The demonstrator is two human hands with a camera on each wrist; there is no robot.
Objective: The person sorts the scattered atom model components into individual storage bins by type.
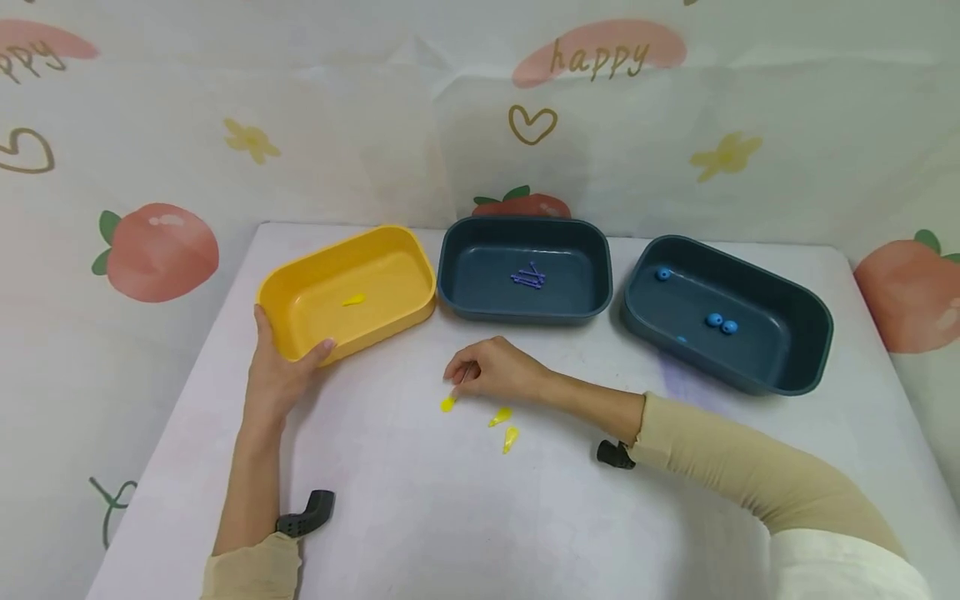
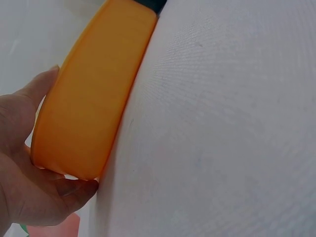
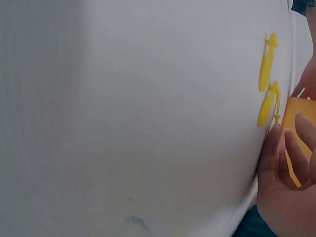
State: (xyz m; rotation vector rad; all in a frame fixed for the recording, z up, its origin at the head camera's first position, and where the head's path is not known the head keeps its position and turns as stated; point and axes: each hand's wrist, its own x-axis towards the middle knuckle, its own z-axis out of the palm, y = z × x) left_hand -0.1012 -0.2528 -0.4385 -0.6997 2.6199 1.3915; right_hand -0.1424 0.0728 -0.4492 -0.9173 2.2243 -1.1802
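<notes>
My left hand (image 1: 279, 375) grips the near-left corner of a yellow plastic bin (image 1: 378, 332), its thumb over the rim and its fingers against the outer end wall. Inside that bin lies one small yellow spoon-shaped piece (image 1: 354, 299). Low over the table, my right hand (image 1: 498, 371) has its thumb and curled forefinger at another such yellow piece (image 1: 447, 405), seeming to pinch its thin end. Just right of it, two more yellow pieces, one nearer the hand (image 1: 500, 416) and one lower (image 1: 511, 439), lie on the white table.
A dark blue bin (image 1: 525, 317) at the back middle contains several purple sticks (image 1: 529, 277). Another dark blue bin (image 1: 821, 350), angled at the right, contains blue beads (image 1: 715, 320). A patterned cloth (image 1: 375, 108) hangs behind the white tabletop (image 1: 450, 517).
</notes>
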